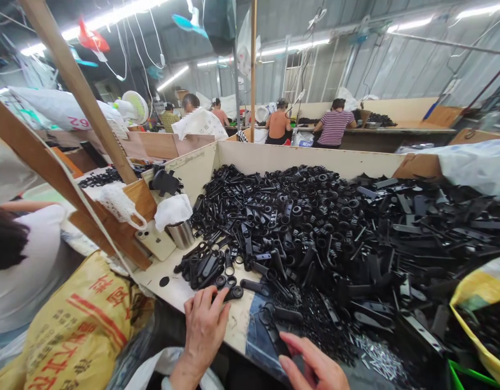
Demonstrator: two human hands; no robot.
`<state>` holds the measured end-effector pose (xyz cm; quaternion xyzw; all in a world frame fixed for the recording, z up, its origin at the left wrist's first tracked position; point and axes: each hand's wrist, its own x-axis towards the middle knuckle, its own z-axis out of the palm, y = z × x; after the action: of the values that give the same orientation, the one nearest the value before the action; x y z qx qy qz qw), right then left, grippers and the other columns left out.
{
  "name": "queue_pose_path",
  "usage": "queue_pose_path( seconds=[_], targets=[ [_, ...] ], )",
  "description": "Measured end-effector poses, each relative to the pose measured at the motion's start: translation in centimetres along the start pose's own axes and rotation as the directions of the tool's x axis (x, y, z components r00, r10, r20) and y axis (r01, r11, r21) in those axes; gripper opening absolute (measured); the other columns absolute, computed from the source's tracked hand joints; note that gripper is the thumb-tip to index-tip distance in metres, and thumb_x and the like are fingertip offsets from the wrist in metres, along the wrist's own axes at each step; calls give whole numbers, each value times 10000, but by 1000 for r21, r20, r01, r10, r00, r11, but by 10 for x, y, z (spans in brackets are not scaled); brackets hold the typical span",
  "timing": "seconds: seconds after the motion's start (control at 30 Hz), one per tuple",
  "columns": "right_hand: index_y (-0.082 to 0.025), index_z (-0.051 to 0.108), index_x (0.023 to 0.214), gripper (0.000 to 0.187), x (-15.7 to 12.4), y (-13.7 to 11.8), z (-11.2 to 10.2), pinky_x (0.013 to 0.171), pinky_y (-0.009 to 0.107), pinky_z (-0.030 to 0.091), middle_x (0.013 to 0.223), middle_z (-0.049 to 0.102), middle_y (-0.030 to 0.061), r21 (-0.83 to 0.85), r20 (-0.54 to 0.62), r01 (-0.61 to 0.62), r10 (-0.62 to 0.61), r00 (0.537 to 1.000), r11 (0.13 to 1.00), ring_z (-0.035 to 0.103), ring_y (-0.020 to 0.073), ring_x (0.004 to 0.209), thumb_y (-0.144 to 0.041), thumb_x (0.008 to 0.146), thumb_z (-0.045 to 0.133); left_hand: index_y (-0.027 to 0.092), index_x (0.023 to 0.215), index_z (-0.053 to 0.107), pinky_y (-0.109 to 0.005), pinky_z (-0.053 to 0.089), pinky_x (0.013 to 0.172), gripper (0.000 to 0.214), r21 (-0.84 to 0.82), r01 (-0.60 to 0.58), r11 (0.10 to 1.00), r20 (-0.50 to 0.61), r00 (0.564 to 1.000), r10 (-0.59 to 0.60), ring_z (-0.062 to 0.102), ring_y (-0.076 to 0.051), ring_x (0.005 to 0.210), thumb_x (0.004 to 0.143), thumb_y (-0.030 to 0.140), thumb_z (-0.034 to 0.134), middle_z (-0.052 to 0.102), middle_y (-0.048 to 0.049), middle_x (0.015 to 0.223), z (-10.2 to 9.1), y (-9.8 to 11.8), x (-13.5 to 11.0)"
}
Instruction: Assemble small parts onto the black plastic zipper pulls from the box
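My left hand [205, 327] is at the front edge of the table, its bent fingers closed on a black ring-ended plastic part [235, 293]. The rest of that part is hidden under the fingertips. On the right, my right hand [315, 365] has its thumb and index finger around the handle of another black ring-ended part [277, 341], which lies over a blue denim cloth [255, 333]. Between the hands and the heap are loose black rings and a small stack of black handles [209, 265]. Small black pieces [331, 325] and silver pins [380, 357] lie beyond my right hand.
A large heap of black plastic parts [290, 211] fills the walled table. To the left stand a phone [156, 244], a metal cup [181, 234] and wooden posts [81, 86]. A yellow sack [79, 325] is at lower left, a yellow-rimmed bag [473, 330] at right. Several people sit farther back.
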<state>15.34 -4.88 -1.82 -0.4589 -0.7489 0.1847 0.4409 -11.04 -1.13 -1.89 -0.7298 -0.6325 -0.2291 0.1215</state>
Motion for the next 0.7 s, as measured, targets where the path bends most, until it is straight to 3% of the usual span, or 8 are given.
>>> queue_pose_path(
  seconds=[0.1, 0.2, 0.33, 0.47, 0.6, 0.7],
  targets=[
    [-254, 724, 1140, 286, 6, -3, 2, 521, 153, 586, 799, 782, 26, -66, 15, 61, -60, 998, 996, 731, 140, 548, -448, 998, 568, 229, 1183, 720, -445, 371, 923, 279, 16, 52, 999, 28, 998, -52, 573, -305, 1105, 922, 279, 633, 682, -124, 1151, -9, 2, 14],
    [-248, 706, 1120, 297, 14, -7, 4, 573, 164, 596, 780, 768, 22, -147, 27, 125, -122, 992, 981, 761, 150, 617, -437, 1035, 493, 241, 1091, 747, -468, 354, 918, 242, 47, 119, 992, 77, 990, -122, 557, -303, 1112, 968, 247, 539, 674, -118, 1145, -21, 2, 48],
    [-245, 692, 1081, 345, 17, -9, 8, 527, 173, 576, 743, 750, 17, -223, 37, 171, -167, 985, 960, 758, 151, 594, -448, 1065, 413, 237, 801, 753, -476, 356, 885, 193, 51, 35, 998, 197, 979, -44, 553, -304, 1047, 913, 299, 608, 680, -90, 1008, -23, 1, 101],
    [-236, 677, 1103, 340, 13, -6, 11, 532, 171, 573, 748, 742, 11, -227, 58, 186, -177, 982, 956, 751, 140, 584, -431, 1072, 401, 192, 673, 753, -501, 367, 915, 167, 39, -10, 999, 330, 944, -3, 552, -337, 1074, 814, 219, 668, 690, -135, 970, -10, 10, 126],
    [-242, 675, 1110, 326, 10, -4, 10, 554, 176, 578, 771, 749, 17, -244, 54, 168, -160, 986, 955, 757, 145, 607, -431, 1067, 413, 146, 722, 747, -558, 393, 964, 172, 20, 77, 997, 411, 908, -79, 559, -355, 1139, 840, 135, 622, 704, -150, 1000, 0, 20, 129],
    [-245, 675, 1091, 336, 9, -4, 8, 516, 176, 567, 730, 741, 10, -245, 21, 172, -172, 985, 954, 748, 145, 571, -433, 1071, 397, 153, 975, 718, -532, 478, 970, 149, -20, 204, 979, 475, 863, -170, 613, -289, 1125, 921, 276, 653, 699, -90, 1111, -3, 14, 136]
  ],
)
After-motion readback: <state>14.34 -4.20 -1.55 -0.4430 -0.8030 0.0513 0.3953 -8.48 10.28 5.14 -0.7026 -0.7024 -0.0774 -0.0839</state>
